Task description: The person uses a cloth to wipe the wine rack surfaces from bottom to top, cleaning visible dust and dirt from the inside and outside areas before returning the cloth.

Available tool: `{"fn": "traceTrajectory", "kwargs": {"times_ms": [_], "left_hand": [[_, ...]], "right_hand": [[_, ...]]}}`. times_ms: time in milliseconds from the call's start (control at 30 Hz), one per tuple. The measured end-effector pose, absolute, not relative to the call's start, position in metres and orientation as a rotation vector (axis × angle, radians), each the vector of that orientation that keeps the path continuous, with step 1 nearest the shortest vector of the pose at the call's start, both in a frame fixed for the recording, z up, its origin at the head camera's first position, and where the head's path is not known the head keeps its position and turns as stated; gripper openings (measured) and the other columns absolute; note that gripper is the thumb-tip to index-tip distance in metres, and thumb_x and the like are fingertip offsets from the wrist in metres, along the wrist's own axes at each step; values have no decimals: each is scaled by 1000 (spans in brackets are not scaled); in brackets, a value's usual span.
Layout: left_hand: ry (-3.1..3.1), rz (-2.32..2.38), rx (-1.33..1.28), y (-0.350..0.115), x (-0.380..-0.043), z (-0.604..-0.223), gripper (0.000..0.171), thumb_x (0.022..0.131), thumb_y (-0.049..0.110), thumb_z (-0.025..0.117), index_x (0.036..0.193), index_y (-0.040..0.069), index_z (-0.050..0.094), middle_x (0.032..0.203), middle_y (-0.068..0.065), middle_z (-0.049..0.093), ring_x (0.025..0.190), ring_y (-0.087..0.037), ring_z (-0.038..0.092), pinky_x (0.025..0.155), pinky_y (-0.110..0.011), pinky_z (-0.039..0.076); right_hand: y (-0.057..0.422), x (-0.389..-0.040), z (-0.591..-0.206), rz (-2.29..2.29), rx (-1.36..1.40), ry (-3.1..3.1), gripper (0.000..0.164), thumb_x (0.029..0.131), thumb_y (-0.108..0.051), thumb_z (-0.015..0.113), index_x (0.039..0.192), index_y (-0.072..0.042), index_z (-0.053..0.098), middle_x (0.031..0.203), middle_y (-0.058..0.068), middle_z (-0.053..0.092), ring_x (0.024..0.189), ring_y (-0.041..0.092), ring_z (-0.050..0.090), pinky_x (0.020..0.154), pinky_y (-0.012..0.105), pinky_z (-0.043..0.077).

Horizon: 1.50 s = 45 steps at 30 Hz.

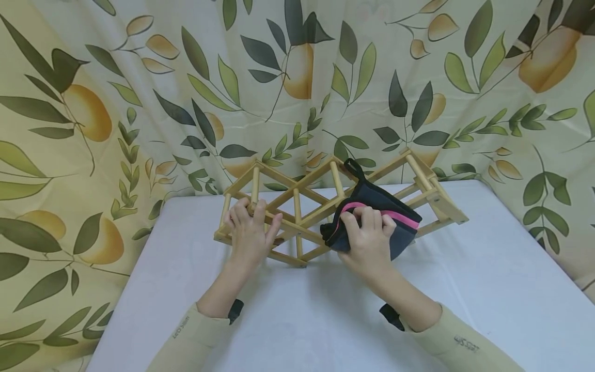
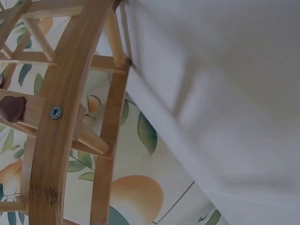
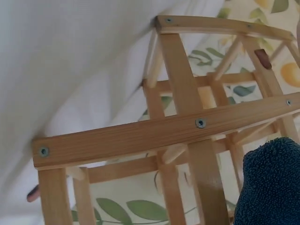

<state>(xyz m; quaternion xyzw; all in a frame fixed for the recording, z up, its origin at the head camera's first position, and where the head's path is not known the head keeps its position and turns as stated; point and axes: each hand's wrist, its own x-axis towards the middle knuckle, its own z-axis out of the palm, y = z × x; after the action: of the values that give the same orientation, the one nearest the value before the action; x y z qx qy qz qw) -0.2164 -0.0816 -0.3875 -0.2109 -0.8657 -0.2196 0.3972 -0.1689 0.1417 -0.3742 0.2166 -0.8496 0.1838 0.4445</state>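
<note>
A light wooden lattice rack [image 1: 299, 247], with crossed slats and round dowels, stands on the table. My left hand [image 1: 248, 227] grips its left part, fingers curled over an upper bar. My right hand [image 1: 369, 235] holds a dark blue and black cloth pouch [image 1: 403, 237] with pink trim and a black loop, fingers bent over the pink edge. That pouch overlaps the rack's right half in the head view. In the left wrist view, screwed rack slats [image 2: 70, 93] fill the left side. The right wrist view shows rack bars [image 3: 122, 136] beside fuzzy dark blue fabric [image 3: 272, 183].
White cloth covers the table [image 1: 321, 330]. Behind and to the sides hangs a curtain [image 1: 297, 111] printed with leaves and fruit. The rack's right end [image 1: 432, 199] reaches toward the table's back edge.
</note>
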Motion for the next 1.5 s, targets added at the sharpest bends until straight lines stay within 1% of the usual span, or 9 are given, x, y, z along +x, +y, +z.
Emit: {"fn": "traceTrajectory", "kwargs": {"times_ms": [233,433,700,833,900,1000,1200,1333,1500], "left_hand": [[-2182,-580,-542,-82,-217,-389,42,96,51,27,102,10,35,100,-13,22,93,-34,27,78,-48,16],[-2179,-576,-535,-81,-218,-389,42,96,51,26,101,11,36,99,-13,23,92,-34,27,77,-47,16],[-2172,-573,-531,-81,-218,-389,42,96,51,26,102,10,36,99,-13,24,94,-34,29,77,-47,17],[-2172,-573,-531,-81,-218,-389,42,96,51,26,102,11,36,100,-13,24,94,-34,29,78,-48,17],[-2169,-575,-532,-81,-218,-389,42,96,51,26,102,11,36,100,-13,24,94,-34,29,78,-48,17],[-2163,-575,-532,-81,-219,-390,42,96,51,26,101,11,36,100,-13,24,94,-34,29,78,-48,17],[-2158,-570,-530,-81,-220,-390,42,96,51,27,101,10,36,99,-13,24,94,-34,28,78,-48,17],[-2154,-569,-533,-81,-220,-390,42,96,50,27,102,10,36,100,-13,24,92,-34,28,78,-48,17],[-2142,-560,-540,-81,-220,-390,41,96,49,28,103,10,35,99,-13,24,90,-34,28,77,-48,18]], "right_hand": [[159,-164,-389,458,456,-2189,51,56,-10,78,98,-1,50,94,21,43,86,37,40,74,52,18],[174,-160,-393,470,425,-2219,52,56,-10,78,99,-1,50,95,22,43,87,38,39,74,53,18],[174,-165,-355,482,468,-1968,38,62,-6,67,95,1,48,91,25,45,79,41,39,73,54,17],[171,-172,-330,491,456,-1869,32,66,-9,66,91,0,48,88,24,45,77,41,39,75,55,16],[169,-174,-318,491,457,-1849,33,68,-13,68,91,0,48,88,24,46,79,42,39,76,55,16],[167,-179,-302,471,469,-1853,39,66,-14,73,93,-2,47,90,24,45,83,42,39,78,55,15],[170,-203,-280,289,546,-1920,35,72,-5,67,101,-5,47,95,22,43,87,40,39,79,54,14],[177,-224,-281,144,606,-2023,34,73,-1,64,101,-5,45,95,20,41,88,37,36,79,52,16],[184,-238,-292,8,645,-2304,53,64,6,71,107,-6,42,104,18,38,95,34,33,80,51,17]]}}
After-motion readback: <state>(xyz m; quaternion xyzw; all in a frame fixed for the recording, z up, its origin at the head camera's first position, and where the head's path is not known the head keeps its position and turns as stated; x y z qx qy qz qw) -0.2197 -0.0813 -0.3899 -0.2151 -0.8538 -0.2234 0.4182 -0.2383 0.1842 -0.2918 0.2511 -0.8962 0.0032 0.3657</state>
